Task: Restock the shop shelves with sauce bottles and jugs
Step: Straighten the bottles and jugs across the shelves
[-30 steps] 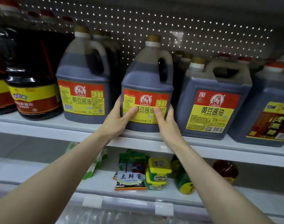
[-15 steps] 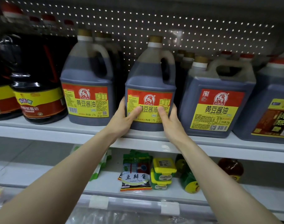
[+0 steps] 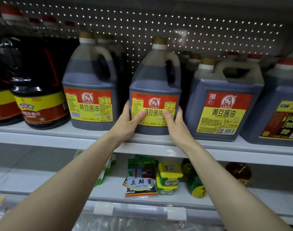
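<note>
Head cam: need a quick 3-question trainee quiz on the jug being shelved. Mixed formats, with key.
1. True or false: the left hand and the right hand both hold the middle soy sauce jug, thumbs on its label.
2. In the head view, the jug's handle is on its: A) left side B) right side C) top
3. Fill in: the soybean paste packet lies on the shelf ___ the jug's shelf.

Key: 1 true; 2 B; 3 below.
</note>
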The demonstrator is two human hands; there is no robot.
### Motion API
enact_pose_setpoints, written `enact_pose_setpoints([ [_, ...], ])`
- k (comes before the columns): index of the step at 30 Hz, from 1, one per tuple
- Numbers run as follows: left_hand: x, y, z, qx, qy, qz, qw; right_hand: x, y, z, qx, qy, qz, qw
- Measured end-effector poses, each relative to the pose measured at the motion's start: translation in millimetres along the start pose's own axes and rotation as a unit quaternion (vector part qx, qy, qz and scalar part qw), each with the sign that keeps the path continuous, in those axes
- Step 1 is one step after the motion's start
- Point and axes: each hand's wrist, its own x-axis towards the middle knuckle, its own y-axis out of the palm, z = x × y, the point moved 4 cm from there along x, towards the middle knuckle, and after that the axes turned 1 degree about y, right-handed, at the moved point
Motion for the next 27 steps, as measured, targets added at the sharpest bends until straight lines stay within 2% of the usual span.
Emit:
enact_pose_setpoints([
  [17, -3.4, 0.2, -3.6, -0.004, -0.014, -0.001, 1.0, -7.4, -1.0, 4.4, -0.001, -0.005, 0.01, 1.0],
  [27, -18.5, 0.5, -12.2, -0.005, -0.005, -0.051, 0.999, -33.7, -12.7, 16.6, 0.044, -0.001, 0.025, 0.999],
])
